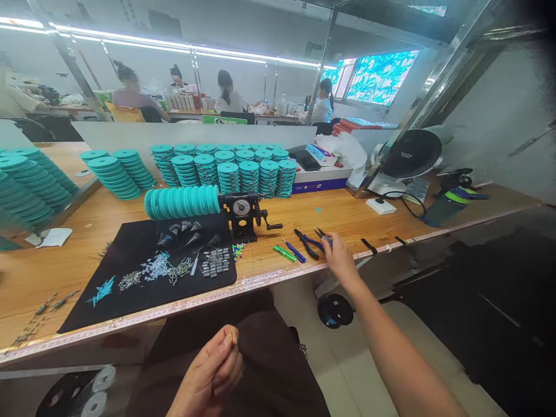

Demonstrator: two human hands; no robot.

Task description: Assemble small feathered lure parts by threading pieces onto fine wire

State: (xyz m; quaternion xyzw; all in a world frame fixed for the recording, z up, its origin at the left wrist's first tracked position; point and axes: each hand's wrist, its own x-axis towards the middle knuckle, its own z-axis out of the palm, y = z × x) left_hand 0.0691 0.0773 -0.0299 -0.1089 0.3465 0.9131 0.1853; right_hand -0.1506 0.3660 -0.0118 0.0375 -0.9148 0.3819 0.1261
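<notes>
On wooden tabletop [343,214], near front edge, note small blue-handled pliers [324,237] at fingers of right hand [340,255], just beside larger pliers [306,245]. Right grip: cannot tell whether closed on handles. Left hand [217,365] well apart, short of edge: grip pinched closed, contents not discernible. Farther left: black mat [139,243], hand-cranked winder [242,217] bearing turquoise spools [182,202].

Below the workbench [291,223] edge, dark brown clothing [269,353] is worn; left hand [217,364], right hand [341,256] and right forearm [391,341] are bare.
</notes>
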